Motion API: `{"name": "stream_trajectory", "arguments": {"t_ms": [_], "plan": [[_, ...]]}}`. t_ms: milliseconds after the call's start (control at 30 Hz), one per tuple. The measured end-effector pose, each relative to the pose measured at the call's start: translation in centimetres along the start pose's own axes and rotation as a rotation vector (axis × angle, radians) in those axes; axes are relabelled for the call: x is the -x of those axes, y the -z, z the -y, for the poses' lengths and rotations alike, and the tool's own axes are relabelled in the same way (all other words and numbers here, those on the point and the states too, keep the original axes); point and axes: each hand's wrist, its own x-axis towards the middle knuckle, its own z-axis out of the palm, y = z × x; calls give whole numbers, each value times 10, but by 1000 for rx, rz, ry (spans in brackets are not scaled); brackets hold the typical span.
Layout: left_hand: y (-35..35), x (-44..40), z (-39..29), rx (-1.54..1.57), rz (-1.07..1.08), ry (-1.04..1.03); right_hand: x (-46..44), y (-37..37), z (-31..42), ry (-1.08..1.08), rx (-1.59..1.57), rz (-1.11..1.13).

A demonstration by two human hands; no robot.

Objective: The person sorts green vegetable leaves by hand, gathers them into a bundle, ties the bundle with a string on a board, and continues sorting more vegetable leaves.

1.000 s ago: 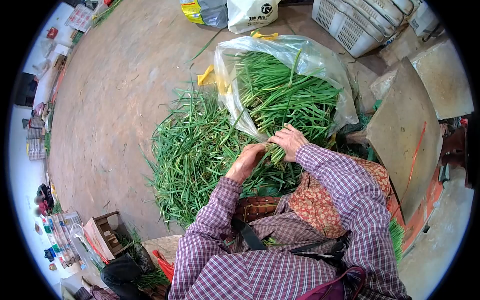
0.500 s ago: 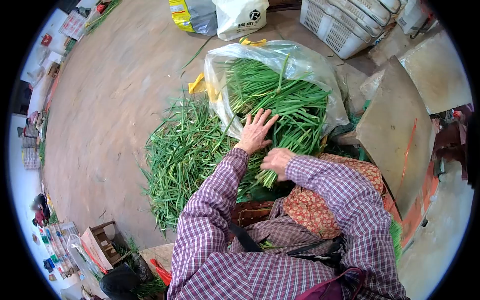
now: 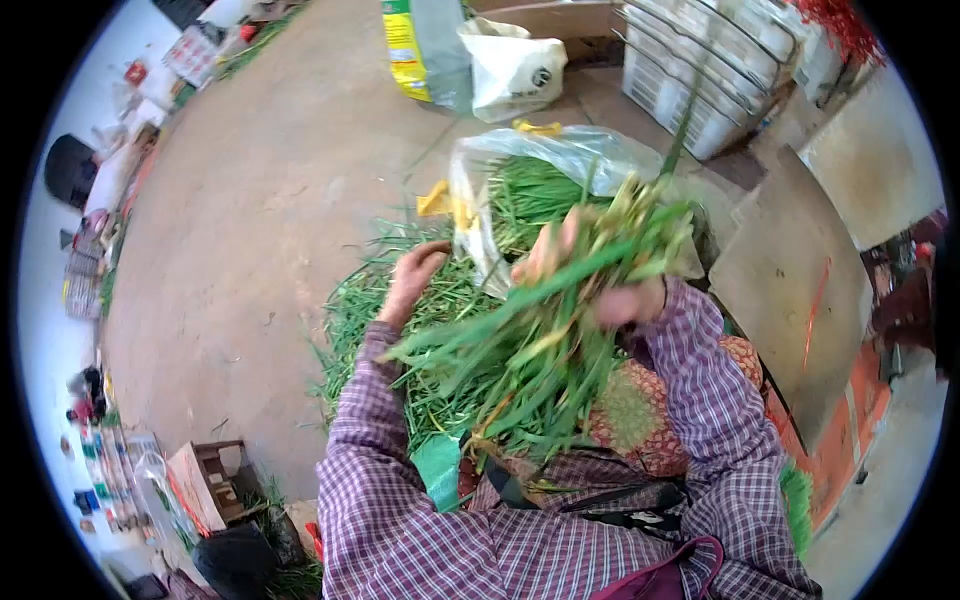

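A bunch of garlic chives (image 3: pixel 560 320), smeared by motion, is in my right hand (image 3: pixel 630 303) above my lap. Its pale stem ends point up and right, its green leaves down and left; part of the hand is hidden behind it. My left hand (image 3: pixel 408 282) hovers over the left side of the loose leaf pile (image 3: pixel 360 320), fingers loosely curled, with nothing visible in them. Beyond the bunch, a clear plastic bag (image 3: pixel 470 215) with yellow handles lies open, with more garlic chives (image 3: pixel 545 190) inside.
A white bag (image 3: pixel 515 75) and a grey-yellow sack (image 3: pixel 425 55) stand behind the plastic bag. White plastic crates (image 3: pixel 680 80) are at the back right. A flat board (image 3: pixel 790 280) leans at my right. An open cardboard box (image 3: pixel 210 485) sits at lower left.
My right hand has lifted the garlic chives off the bag's near edge and turned them over. My left hand has left the chives and moved left. The view has shifted slightly.
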Motion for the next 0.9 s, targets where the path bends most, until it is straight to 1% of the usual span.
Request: {"name": "stream_trajectory", "arguments": {"t_ms": [67,100,133,167,200,233,300,333,367,400,467,567,633,700,767,867,900], "plan": [[61,28,-33,130,-143,-4,-16,29,-50,-117,-255,-83],[83,46,-56,223,-192,-14,-22,28,-70,-151,-351,-107],[99,58,-76,259,-188,-47,-21,8,-68,-133,-416,-175],[108,67,-96,295,-182,-77,-24,2,-66,-131,-404,-186],[109,76,-118,250,-128,-120,-26,-4,-65,-129,-392,-198],[104,80,-131,244,-143,-117,-26,1,-71,-145,-301,-157],[87,84,-148,323,176,-265,-41,22,-131,-80,-452,132],[72,80,-146,318,269,-241,-49,24,-152,-22,-544,283],[53,73,-145,311,361,-216,-51,11,-134,-5,-593,371],[29,76,-147,301,423,-157,-49,-9,-100,3,-631,424],[-19,88,-152,264,536,-45,-50,-35,-66,30,-700,449],[-57,123,-147,282,597,101,-48,-47,-61,95,-841,409],[-65,147,-142,328,586,178,-52,-44,-72,143,-926,497],[-68,172,-136,403,541,258,-47,-57,-71,53,-963,494],[-68,194,-131,488,477,326,-46,-58,-89,-52,-1028,559],[-68,225,-125,658,340,417,-46,-65,-134,-156,-1080,534],[-68,234,-124,724,281,437,-48,-70,-127,-173,-1073,537]]}}
